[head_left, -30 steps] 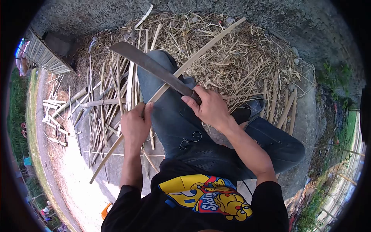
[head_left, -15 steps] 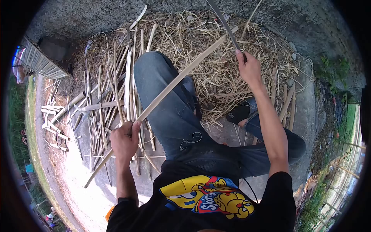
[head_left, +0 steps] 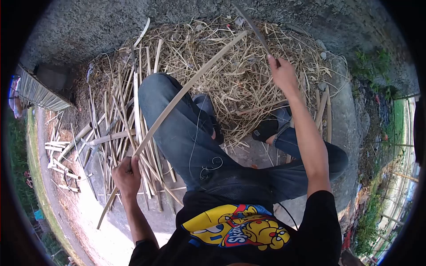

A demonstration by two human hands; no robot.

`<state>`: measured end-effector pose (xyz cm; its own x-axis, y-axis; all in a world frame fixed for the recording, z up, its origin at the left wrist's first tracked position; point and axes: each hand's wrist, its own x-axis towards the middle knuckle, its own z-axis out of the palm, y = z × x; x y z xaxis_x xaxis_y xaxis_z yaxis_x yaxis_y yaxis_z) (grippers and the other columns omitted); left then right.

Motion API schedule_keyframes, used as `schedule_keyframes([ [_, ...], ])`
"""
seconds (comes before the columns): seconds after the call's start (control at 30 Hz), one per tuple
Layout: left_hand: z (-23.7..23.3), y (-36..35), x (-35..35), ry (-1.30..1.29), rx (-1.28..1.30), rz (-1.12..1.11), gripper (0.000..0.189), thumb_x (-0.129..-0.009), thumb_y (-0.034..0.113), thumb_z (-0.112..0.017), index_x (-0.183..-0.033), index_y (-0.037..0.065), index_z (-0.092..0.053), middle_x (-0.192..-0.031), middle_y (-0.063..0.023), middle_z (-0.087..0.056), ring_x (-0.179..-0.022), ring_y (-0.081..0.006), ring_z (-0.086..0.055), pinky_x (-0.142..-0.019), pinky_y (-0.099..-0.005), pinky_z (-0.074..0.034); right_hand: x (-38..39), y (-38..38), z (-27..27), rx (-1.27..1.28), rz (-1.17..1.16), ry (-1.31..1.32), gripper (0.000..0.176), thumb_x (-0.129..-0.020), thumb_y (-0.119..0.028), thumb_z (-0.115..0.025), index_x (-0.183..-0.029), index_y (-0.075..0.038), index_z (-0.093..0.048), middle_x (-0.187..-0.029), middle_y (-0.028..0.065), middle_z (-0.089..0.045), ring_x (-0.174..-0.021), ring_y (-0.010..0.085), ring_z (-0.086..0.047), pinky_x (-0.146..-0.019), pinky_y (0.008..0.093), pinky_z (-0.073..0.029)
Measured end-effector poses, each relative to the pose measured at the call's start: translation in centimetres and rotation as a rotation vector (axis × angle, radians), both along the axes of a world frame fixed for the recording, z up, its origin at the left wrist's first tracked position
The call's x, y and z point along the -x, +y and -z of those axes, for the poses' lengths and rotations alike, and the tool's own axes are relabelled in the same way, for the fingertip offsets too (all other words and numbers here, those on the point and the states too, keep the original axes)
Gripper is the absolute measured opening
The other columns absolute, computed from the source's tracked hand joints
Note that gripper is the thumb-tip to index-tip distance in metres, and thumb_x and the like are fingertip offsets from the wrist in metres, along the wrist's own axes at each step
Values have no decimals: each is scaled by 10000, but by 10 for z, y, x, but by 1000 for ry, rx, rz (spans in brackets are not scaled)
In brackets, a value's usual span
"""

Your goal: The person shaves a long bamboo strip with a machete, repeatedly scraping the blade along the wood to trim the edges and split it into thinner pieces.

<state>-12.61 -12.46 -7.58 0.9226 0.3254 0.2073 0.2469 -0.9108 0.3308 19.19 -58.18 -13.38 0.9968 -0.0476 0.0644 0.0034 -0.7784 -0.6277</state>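
Observation:
A long pale bamboo strip (head_left: 194, 81) runs diagonally across my bent knee, its far end over the pile of shavings. My left hand (head_left: 127, 176) is closed round its lower part, with the thumb along the strip and a tail end sticking out below. In my right hand (head_left: 284, 76) is the handle of a long, dark, narrow knife (head_left: 255, 29), its blade pointing up and to the left. The blade lies just right of the strip's far end, with a small gap between them.
Thin curled shavings (head_left: 230, 88) cover the ground before my feet. Many bamboo strips and sticks (head_left: 126, 115) lie heaped to the left, and a few more at the right. A rough grey wall (head_left: 177, 11) stands at the far side. My jeans-clad legs are folded.
The knife blade has come off the strip's far end and is now apart from it. My left hand has moved left and down with the strip. The view has shifted slightly.

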Motion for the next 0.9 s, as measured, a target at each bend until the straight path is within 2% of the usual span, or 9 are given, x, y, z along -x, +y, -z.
schedule_keyframes([
  [0.1, 4, 20, 35, -16, 74, 2, 417, -1020, 223, -630, -667, 13, -559, -485, -130, -415, -400, -203, -401, -449, -392, -292, -57, -101, 66, -123, 317, -45, 573, -1028, -528, -541, -933, 20, -678, -602, 133, -584, -535, 274, -618, -546, 421, -465],
  [0.13, 5, 21, 31, -25, 79, -5, 417, -1020, 223, -630, -667, 13, -559, -485, -130, -415, -400, -203, -401, -449, -392, -292, -51, -97, 53, -119, 309, -54, 573, -1028, -528, -541, -933, 20, -678, -602, 133, -584, -535, 274, -618, -546, 421, -465],
  [0.2, 12, 17, 31, 63, 152, -36, 448, -1036, 255, -610, -669, 2, -568, -483, -113, -426, -412, -175, -404, -449, -390, -296, -7, -79, 17, -534, 367, 38, 536, -1013, -504, -591, -879, 8, -675, -604, 74, -566, -545, 167, -610, -545, 368, -467],
  [0.33, 15, 7, 0, 138, 228, 37, 538, -1041, 353, -597, -647, -12, -565, -493, -103, -457, -439, -171, -416, -465, -379, -318, 34, -37, -3, -650, 239, 22, 537, -1002, -508, -608, -843, 2, -666, -611, 32, -572, -550, 114, -593, -530, 325, -449],
  [0.4, 17, 10, -13, 170, 219, 66, 553, -1036, 387, -596, -654, -12, -587, -495, -75, -463, -455, -151, -418, -476, -366, -319, 41, -13, -3, -545, -6, -85, 518, -1022, -514, -581, -842, -31, -637, -604, 6, -546, -467, 101, -510, -456, 271, -394],
  [0.47, 12, 3, -27, 202, 446, 73, 553, -1034, 403, -595, -662, -7, -602, -499, -29, -460, -473, -124, -416, -486, -348, -314, 49, 10, -6, -366, -117, -125, 530, -1017, -514, -590, -842, -17, -641, -585, 25, -544, -500, 128, -519, -493, 303, -402],
  [0.53, -1, -10, -43, 333, 565, 7, 557, -1045, 405, -583, -643, 19, -596, -523, 9, -467, -510, -71, -406, -489, -300, -295, 61, 37, -15, -227, -217, -79, 551, -1007, -498, -603, -791, 8, -633, -552, 97, -541, -502, 230, -563, -521, 362, -437],
  [0.7, -10, -41, -75, 413, 1060, -82, 481, -1083, 384, -524, -731, 58, -570, -545, 64, -389, -460, -52, -312, -453, -252, -224, 105, 98, -23, -157, -515, 0, 529, -1006, -546, -560, -898, -33, -635, -569, 149, -605, -605, 385, -665, -569, 473, -520],
  [0.9, -15, -44, -82, 459, 1407, -74, 426, -1061, 366, -567, -756, 72, -519, -533, 70, -314, -404, -47, -266, -389, -252, -155, 145, 136, -17, 18, -677, -298, 558, -940, -642, -594, -999, -92, -666, -698, 143, -673, -605, 374, -692, -528, 477, -558],
])
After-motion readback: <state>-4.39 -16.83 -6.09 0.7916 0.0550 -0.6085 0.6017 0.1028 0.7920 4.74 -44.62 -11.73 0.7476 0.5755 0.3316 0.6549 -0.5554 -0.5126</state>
